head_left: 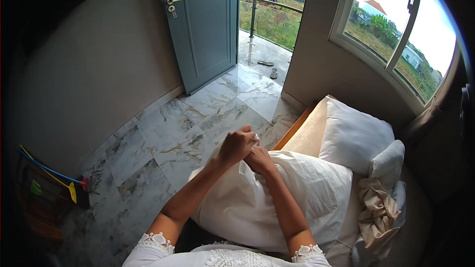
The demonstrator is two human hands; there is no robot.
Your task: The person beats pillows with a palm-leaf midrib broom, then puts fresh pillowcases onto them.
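A large white pillow point(230, 207) in a loose case lies across my lap and over the bed's edge, its fabric creased. My left hand point(238, 144) is closed on the gathered cloth at its far edge. Right beside it, slightly lower, my right hand point(259, 159) grips the same bunched cloth. A small bit of white fabric shows between the two fists. My fingertips are partly hidden, and both forearms pass in front of the pillow.
On the bed, to the right, are another white pillow point(358, 131), a rolled white cloth point(387, 160) and a crumpled beige cloth point(377, 212). A blue door point(208, 29) stands ajar onto a balcony with sandals point(265, 63). Brooms point(73, 192) lean at far left.
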